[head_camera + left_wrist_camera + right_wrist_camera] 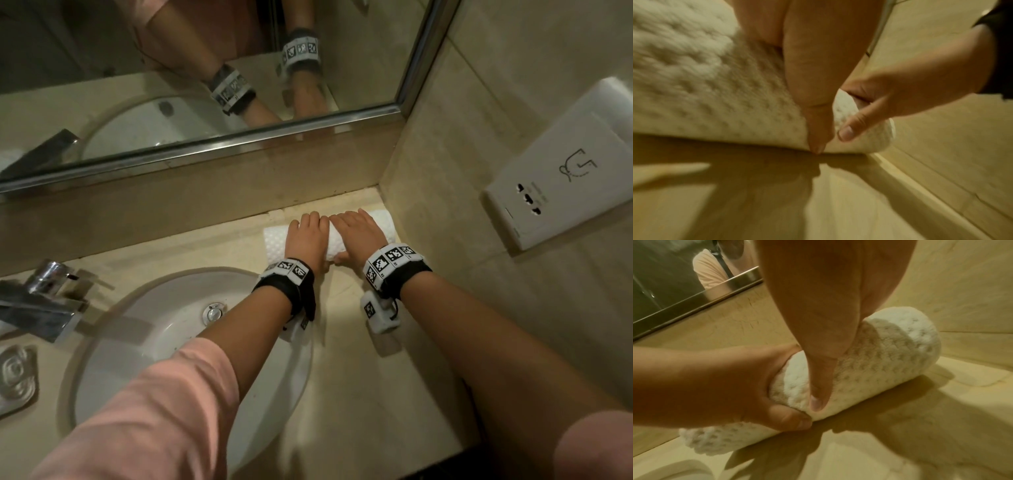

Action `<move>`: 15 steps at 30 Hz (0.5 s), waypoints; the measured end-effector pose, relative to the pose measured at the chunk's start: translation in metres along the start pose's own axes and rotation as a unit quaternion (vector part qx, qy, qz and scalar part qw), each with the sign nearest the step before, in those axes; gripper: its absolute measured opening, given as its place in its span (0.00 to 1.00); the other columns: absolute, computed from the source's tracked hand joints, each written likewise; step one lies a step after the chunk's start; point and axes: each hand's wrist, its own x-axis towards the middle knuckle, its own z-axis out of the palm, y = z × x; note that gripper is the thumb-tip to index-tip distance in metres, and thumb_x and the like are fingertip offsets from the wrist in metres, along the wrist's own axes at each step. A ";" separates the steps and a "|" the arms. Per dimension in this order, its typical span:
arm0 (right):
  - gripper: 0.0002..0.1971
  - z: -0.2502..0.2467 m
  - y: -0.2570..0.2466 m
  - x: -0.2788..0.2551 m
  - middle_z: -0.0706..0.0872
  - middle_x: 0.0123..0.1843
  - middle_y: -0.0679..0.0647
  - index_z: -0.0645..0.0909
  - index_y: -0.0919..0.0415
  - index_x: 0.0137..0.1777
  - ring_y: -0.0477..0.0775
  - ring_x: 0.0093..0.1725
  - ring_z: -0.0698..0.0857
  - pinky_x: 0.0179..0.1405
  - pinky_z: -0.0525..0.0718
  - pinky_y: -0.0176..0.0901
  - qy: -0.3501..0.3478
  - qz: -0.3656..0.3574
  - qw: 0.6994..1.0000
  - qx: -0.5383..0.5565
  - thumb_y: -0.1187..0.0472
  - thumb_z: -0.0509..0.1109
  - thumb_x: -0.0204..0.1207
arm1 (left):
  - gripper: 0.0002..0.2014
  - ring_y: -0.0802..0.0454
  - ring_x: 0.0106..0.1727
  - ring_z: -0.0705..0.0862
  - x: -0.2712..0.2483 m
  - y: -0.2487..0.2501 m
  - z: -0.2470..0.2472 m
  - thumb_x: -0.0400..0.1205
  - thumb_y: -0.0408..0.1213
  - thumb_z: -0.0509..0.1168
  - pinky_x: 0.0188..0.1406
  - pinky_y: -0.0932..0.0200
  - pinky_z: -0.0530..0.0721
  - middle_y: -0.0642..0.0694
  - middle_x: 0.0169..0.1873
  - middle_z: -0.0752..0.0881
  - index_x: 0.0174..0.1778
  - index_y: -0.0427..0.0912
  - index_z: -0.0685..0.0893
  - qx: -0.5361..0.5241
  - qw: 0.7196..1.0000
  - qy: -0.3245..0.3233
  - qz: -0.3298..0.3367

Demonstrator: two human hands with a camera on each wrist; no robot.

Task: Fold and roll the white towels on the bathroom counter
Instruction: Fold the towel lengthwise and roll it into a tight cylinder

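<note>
A rolled white towel (274, 240) lies on the beige counter (346, 359), beyond the far right rim of the round sink (144, 329) and close against the backsplash under the mirror (205, 85), its right end near the side wall. The left hand (306, 240) lies over the half of the roll nearer the sink, fingers curved over the top and thumb pressed against the near side at the counter, so that it grips the towel. The right hand (359, 234) grips the half farther from the sink in the same way; the right wrist view shows its thumb (819, 386) pointing down the near face of the roll, just beside the left thumb (791, 418). The two hands touch or nearly touch at mid-roll. A chrome faucet (44, 301) stands left of the sink, and a white outlet panel (561, 171) is mounted on the wall right of it. Each wrist carries a black band with printed markers.
</note>
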 end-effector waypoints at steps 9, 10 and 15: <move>0.45 -0.017 -0.003 -0.012 0.60 0.78 0.59 0.58 0.63 0.80 0.60 0.78 0.57 0.79 0.55 0.52 0.068 0.203 0.954 0.211 0.48 0.77 0.69 | 0.43 0.44 0.63 0.74 0.020 -0.019 -0.010 0.62 0.56 0.77 0.56 0.51 0.74 0.43 0.62 0.74 0.68 0.41 0.69 -0.046 0.997 -0.054 0.023; 0.41 -0.016 -0.001 -0.017 0.62 0.75 0.59 0.61 0.63 0.77 0.60 0.76 0.60 0.77 0.59 0.51 0.111 0.245 0.929 0.254 0.49 0.77 0.70 | 0.43 0.43 0.64 0.74 0.023 -0.021 -0.009 0.63 0.57 0.77 0.57 0.51 0.74 0.43 0.63 0.74 0.69 0.41 0.69 -0.050 0.997 -0.060 0.030; 0.52 -0.014 0.022 -0.015 0.58 0.81 0.65 0.52 0.70 0.81 0.66 0.79 0.62 0.75 0.67 0.54 0.039 0.477 0.738 0.476 0.39 0.73 0.69 | 0.46 0.44 0.65 0.74 0.029 -0.033 -0.006 0.63 0.64 0.74 0.58 0.49 0.75 0.43 0.65 0.75 0.72 0.43 0.68 -0.100 0.992 -0.050 0.061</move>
